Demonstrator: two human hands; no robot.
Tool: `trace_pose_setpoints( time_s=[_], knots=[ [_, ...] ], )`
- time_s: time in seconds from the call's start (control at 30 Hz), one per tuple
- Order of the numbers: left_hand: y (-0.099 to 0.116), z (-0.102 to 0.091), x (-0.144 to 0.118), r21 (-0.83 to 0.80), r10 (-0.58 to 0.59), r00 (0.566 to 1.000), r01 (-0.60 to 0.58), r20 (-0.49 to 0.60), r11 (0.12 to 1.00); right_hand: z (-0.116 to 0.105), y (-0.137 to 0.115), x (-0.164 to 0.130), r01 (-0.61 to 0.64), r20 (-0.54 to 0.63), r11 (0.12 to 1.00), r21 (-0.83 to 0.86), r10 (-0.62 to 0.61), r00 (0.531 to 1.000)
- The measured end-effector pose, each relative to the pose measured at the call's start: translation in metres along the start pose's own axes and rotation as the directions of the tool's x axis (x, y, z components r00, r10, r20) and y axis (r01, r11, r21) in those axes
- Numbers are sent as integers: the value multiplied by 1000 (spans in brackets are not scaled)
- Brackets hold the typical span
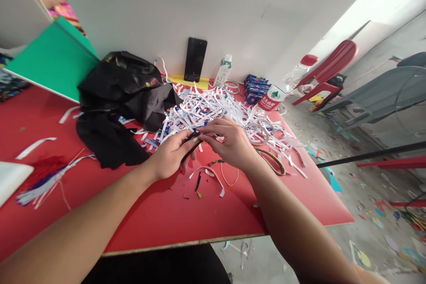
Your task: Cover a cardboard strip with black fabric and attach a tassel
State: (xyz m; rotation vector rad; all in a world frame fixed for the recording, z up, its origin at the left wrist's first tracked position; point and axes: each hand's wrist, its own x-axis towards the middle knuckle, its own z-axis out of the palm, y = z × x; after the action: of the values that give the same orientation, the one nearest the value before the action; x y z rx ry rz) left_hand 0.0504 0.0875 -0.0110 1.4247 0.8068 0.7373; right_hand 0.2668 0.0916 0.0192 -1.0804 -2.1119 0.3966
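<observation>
A red table stands against a white wall, with a littered concrete floor and a red plastic chair off to the right. Both hands meet just above the middle of the table, at the near edge of a big heap of white paper strips. The left hand is closed around a thin dark strip, which runs slantwise from its palm up toward the fingertips. The right hand pinches the upper end of that same strip between thumb and forefinger (the very tip is too small to make out), so the two hands touch. Just beside the right wrist lie scissors, flat on the table. A few cut strips and scraps lie below the hands. Behind the left hand sits a crumpled black bag, and a green board lies further left. A dark phone leans upright on the wall, near a small bottle
</observation>
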Motion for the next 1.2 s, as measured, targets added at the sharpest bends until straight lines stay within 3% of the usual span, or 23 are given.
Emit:
trace_pose_setpoints(
  time_s=[0.1,0.27,0.43,0.67,0.87,1.07,1.2],
  knots=[
    [2,0,-1,-1,13,1000,-13,17,1000,0,-1,0,-21,0,999,36,21,1000],
    [5,0,-2,147,-6,1000,6,4,989,-1,-1,0,32,41,999,2,-32,999],
    [6,0,-2,200,-62,996,50,57,978,-3,0,-1,48,142,997,-68,-38,989],
    [10,-2,-5,296,-7,989,-37,146,954,-1,0,-2,99,241,995,-21,-91,966],
    [7,-4,-1,380,39,994,-74,99,922,-1,6,-3,46,271,998,50,-58,961],
    [3,-4,-3,265,18,993,-48,114,963,0,4,-4,50,306,999,10,-51,951],
    [4,1,-5,121,-7,995,-5,96,993,2,-1,-2,123,239,990,-73,-103,966]
  ],
)
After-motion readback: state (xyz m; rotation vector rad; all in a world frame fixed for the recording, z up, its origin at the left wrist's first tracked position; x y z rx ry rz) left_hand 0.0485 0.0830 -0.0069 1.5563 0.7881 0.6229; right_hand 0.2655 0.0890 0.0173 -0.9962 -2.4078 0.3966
